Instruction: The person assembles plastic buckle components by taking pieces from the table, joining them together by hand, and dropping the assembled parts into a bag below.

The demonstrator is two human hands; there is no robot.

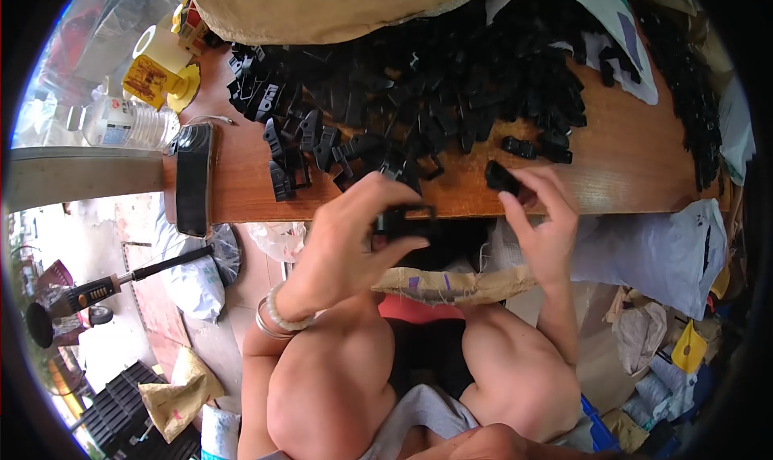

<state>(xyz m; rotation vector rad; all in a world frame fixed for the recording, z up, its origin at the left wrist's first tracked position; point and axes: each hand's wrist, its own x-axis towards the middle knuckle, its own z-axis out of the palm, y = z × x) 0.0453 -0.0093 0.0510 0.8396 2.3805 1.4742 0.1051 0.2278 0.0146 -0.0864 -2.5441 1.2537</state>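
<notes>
Along a wooden tabletop's (620, 170) near edge, my left hand (342, 231) grips a black frame (394, 223), my right hand (550, 215) pinches a small black part (501, 178): two-piece handling, likely needing steady fingertips.

From the person's head, a single wide view is being directed forward and steeply downward. The glossy brown wooden table (628, 162) is being faced from its near edge, with the heap of small black plastic parts (451, 82) being seen farther off. The bare left hand (350, 226) and bare right hand (547, 210) are being viewed closely from above, while the bare thighs (330, 371) are being included below, within a dark, curved border.
</notes>
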